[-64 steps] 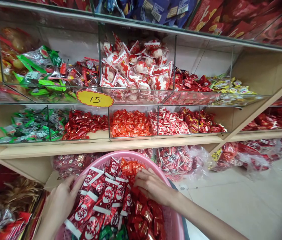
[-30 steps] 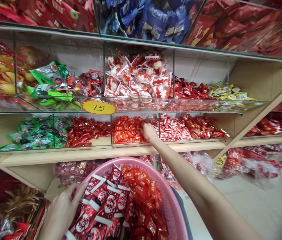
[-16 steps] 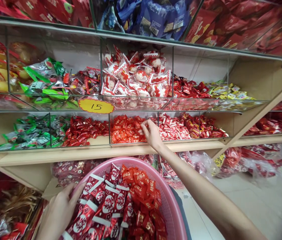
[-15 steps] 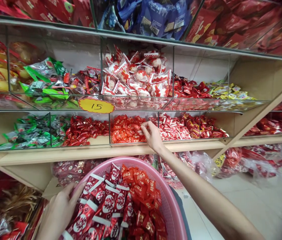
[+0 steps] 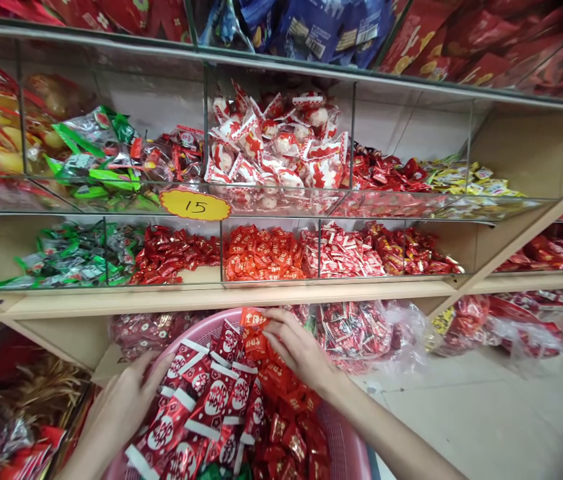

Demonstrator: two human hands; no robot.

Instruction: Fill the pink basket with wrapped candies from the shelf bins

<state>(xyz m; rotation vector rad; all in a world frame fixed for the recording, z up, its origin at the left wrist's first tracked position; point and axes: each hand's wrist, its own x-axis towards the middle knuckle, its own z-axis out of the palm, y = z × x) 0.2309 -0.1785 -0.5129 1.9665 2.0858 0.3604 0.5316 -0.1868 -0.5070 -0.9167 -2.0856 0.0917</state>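
Note:
My left hand [image 5: 124,403] is closed round the left rim of a pink plastic basket [image 5: 348,440]. In the basket lie dark-red candies with white ends [image 5: 216,393], bright orange-red wrapped candies [image 5: 281,380] and darker shiny red ones [image 5: 294,440]; a bit of green wrapper shows at the bottom. Over the basket's far side is my right hand [image 5: 301,350], its fingers pinching an orange-red wrapped candy [image 5: 252,318] just above the others. Matching orange-red candies [image 5: 264,253] fill a compartment of the lower shelf straight ahead.
Glass dividers split the wooden shelf [image 5: 221,299] into compartments of green, red and pink-white candies. A yellow tag [image 5: 195,205] reading 15 hangs above. Clear plastic bags of candies [image 5: 356,330] lie under the shelf, beside the tiled floor [image 5: 486,413].
My right hand has come back from the orange-red candies on the shelf, down to the basket, with candy in its fingers. My left hand stays on the rim.

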